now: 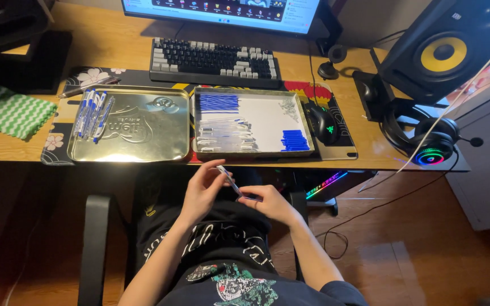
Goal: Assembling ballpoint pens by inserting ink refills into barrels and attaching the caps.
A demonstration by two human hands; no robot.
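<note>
Both my hands are over my lap, below the desk edge, holding one clear pen barrel (231,181) between them. My left hand (202,190) pinches its upper end. My right hand (270,204) grips the lower end. On the desk above stands a white-lined tray (253,148) with blue refills (218,103), clear barrels (225,136), blue caps (294,140) and small springs (289,107). To its left a metal tray (137,127) holds several finished blue-and-white pens (93,115) at its left side.
A keyboard (214,59) and monitor (222,10) sit behind the trays. A black mouse (324,124), headphones (426,141) and a speaker (443,45) are at the right. A green woven cloth (9,112) lies at the left. Chair armrest (94,243) beside my left arm.
</note>
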